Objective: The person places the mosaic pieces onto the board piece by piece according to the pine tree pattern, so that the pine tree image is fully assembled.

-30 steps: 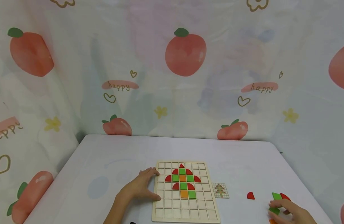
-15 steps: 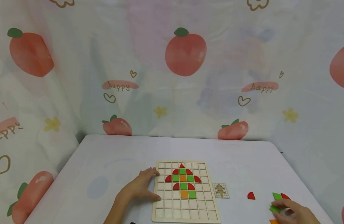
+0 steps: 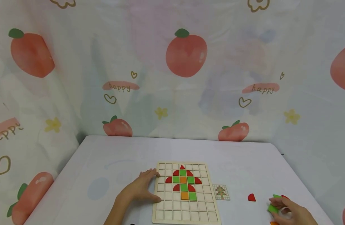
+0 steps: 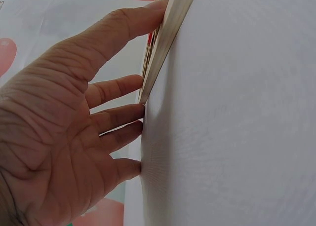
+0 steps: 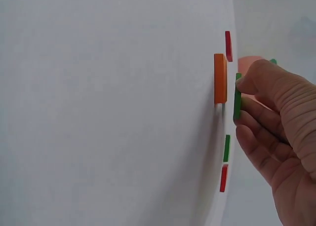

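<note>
In the head view, a wooden grid board lies on the table, bearing red, green and orange tiles laid out like a tree. My left hand rests at its left edge, thumb on the frame and fingers extended; the left wrist view shows the fingertips touching or very near the edge. At the right, my right hand pinches a green square tile between thumb and fingers. The right wrist view shows this tile held off the white surface, beside an orange tile.
A small card with a printed tree pattern lies against the board's right side. Between card and right hand sits a red quarter-round tile. Another green tile and red tile lie just beyond the right fingers. Patterned cloth hangs behind the table.
The right fingers have closed on the green tile and lifted it, shifting it slightly left. My left hand and the board look unmoved.
</note>
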Demonstrator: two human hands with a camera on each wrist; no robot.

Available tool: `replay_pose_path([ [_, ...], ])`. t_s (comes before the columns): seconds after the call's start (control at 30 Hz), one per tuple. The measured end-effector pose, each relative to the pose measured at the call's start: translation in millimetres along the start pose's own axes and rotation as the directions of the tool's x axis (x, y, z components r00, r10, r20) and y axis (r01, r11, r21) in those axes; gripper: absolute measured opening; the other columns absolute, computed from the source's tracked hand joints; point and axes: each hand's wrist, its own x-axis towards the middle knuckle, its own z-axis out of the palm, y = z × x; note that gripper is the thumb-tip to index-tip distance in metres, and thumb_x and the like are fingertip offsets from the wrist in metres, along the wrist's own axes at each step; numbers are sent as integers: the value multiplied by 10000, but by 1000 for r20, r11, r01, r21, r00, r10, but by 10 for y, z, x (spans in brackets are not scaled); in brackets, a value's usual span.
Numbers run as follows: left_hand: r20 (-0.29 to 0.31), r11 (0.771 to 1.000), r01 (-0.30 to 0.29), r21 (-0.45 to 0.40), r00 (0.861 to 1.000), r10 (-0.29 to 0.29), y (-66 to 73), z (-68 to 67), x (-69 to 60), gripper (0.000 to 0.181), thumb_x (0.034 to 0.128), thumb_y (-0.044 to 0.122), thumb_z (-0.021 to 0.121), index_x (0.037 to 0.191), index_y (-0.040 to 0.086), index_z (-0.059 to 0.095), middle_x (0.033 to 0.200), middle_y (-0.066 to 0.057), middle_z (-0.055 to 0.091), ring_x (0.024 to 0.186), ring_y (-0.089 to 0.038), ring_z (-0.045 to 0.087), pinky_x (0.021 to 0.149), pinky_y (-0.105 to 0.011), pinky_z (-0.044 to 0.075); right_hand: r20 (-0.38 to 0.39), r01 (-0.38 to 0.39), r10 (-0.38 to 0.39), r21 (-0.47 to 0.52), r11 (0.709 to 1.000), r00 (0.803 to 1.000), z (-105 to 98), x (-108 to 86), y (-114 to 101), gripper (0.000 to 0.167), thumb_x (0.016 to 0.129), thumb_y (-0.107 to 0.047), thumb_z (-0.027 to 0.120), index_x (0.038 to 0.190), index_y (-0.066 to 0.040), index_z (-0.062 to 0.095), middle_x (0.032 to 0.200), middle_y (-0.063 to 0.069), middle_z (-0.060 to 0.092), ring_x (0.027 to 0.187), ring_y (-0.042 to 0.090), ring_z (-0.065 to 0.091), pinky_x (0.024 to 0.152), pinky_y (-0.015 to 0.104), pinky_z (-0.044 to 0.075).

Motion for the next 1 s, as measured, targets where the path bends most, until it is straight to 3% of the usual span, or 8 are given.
replay_pose_path([
  [0.1, -3, 1000, 4, 0, 1000, -4, -1, -2, -2, 787, 673, 376, 956, 1315, 166, 551, 1578, -227, 409, 1504, -433, 301, 1218, -674, 190, 25, -59, 61, -52, 997, 998, 27, 42, -106, 376, 741, -91, 892, 1068, -83, 707, 867, -228, 650, 757, -75, 560, 631, 127, 499],
  [0.33, -3, 1000, 6, 10, 1000, -6, -12, 10, 7, 786, 673, 385, 955, 1313, 175, 551, 1579, -218, 412, 1507, -417, 305, 1225, -662, 189, 29, 40, -38, -60, 997, 999, 102, 143, -346, 358, 698, -55, 903, 994, -129, 717, 861, -229, 640, 734, -43, 543, 598, 185, 498],
  [0.5, -1, 1000, 6, 6, 1000, -6, -11, 8, 1, 782, 674, 379, 954, 1313, 174, 552, 1583, -215, 408, 1509, -414, 303, 1232, -652, 183, 153, -67, 77, -68, 995, 985, 131, 258, -516, 326, 764, -133, 884, 1040, -144, 711, 942, -141, 680, 783, -29, 545, 679, 183, 545],
  [0.57, 1, 1000, 12, 3, 1000, -12, -9, 11, -4, 784, 675, 383, 954, 1315, 176, 552, 1586, -214, 403, 1509, -418, 300, 1226, -659, 192, 170, -67, 76, -57, 996, 982, 148, 290, -571, 319, 777, -125, 873, 1050, -139, 708, 962, -125, 685, 796, -24, 545, 691, 187, 549],
  [0.7, 1, 1000, 20, 2, 1000, -20, 6, 9, -10, 785, 675, 388, 953, 1316, 179, 549, 1588, -216, 399, 1499, -460, 295, 1191, -696, 238, 85, 75, -75, 0, 997, 994, 222, 324, -660, 363, 726, -26, 874, 1024, -144, 705, 943, -178, 678, 791, -16, 557, 674, 145, 522],
  [0.8, -4, 1000, 19, 1, 1000, -19, 11, 5, -12, 787, 673, 384, 954, 1316, 177, 550, 1585, -222, 399, 1483, -505, 294, 1159, -723, 273, 27, 173, -174, 29, 984, 984, 288, 340, -721, 417, 681, 34, 872, 1013, -155, 704, 925, -213, 660, 789, 6, 551, 671, 111, 480],
  [1.0, -4, 1000, 13, 6, 1000, -13, -13, 9, -9, 797, 674, 392, 953, 1326, 171, 551, 1586, -215, 401, 1498, -458, 300, 1189, -693, 250, 70, 218, -221, 48, 975, 973, 392, 420, -871, 398, 706, 2, 874, 1022, -166, 701, 953, -202, 659, 805, -1, 563, 685, 172, 531],
])
